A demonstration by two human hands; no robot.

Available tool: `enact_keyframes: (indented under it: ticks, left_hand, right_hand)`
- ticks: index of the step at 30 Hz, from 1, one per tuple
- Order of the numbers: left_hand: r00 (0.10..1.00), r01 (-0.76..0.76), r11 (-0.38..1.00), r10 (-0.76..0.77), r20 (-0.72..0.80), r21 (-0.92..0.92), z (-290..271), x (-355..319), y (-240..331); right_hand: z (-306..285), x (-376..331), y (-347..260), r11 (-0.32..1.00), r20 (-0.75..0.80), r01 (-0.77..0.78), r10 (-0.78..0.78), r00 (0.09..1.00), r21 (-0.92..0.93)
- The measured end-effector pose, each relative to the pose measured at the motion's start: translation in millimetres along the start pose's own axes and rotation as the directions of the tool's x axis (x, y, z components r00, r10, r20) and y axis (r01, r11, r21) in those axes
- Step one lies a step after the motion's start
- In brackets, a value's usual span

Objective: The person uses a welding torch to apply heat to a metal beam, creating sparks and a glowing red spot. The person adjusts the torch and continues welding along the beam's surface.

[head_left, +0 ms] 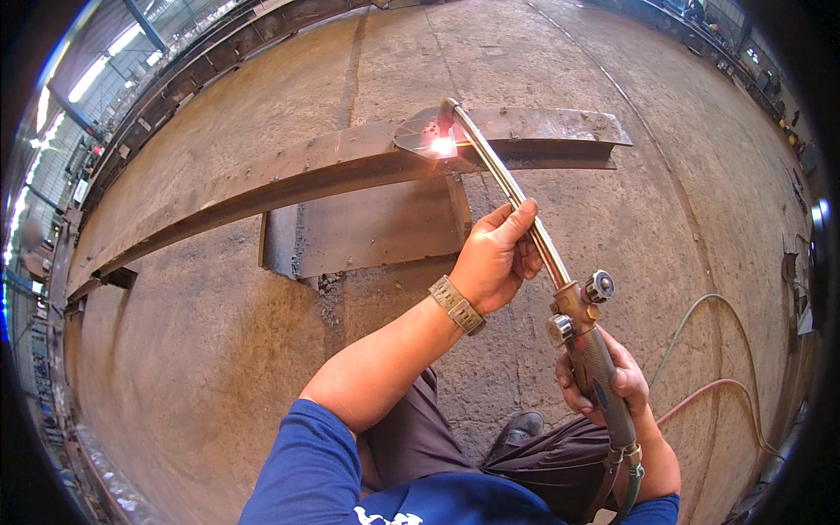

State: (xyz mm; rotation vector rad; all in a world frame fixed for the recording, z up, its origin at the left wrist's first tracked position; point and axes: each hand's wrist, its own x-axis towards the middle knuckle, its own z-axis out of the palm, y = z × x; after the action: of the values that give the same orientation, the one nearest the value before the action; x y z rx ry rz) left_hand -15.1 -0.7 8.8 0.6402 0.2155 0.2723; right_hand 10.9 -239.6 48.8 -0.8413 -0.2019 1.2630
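— Two hands on one cutting torch [525,210]: which step is this?

— Mid-cut, I judge. Its tip burns on the steel beam [289,175] lying across the concrete floor [219,367].

— And the grip?

— My left hand [492,262] curls loosely around the tubes; my right hand [612,385] is clamped on the handle. Next, I reckon, calls for steady travel along the cut.

— Behind?

— Hoses [709,350] trail.
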Motion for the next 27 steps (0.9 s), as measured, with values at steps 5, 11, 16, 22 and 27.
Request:
enact_keyframes:
  ticks: [5,11,16,22,27]
  left_hand:
    - [1.000,-0.002,1.000,0.002,0.003,-0.004,1.6,-1.4,1.6]
    - [1.000,-0.002,1.000,0.002,0.000,-0.010,3.5,-2.0,1.0]
    - [1.000,-0.001,1.000,0.001,0.006,-0.016,1.9,-1.2,0.7]
    - [1.000,0.001,1.000,-0.001,-0.009,-0.001,3.1,-2.9,1.4]
    - [1.000,0.000,1.000,0.000,0.002,-0.020,2.7,-2.8,1.8]
  right_hand:
    - [-0.8,0.3,2.8,0.999,0.018,0.013,-0.014,1.000,0.036]
    - [-5.8,-1.4,1.4,1.000,0.039,0.002,-0.003,0.999,0.028]
    - [-5.2,-0.9,0.2,1.000,0.045,0.001,-0.002,0.999,0.017]
    - [-2.2,-1.2,0.8,1.000,0.029,0.015,-0.015,0.999,0.016]
    - [-1.0,-2.0,1.2,1.000,0.019,0.023,-0.023,1.000,0.013]
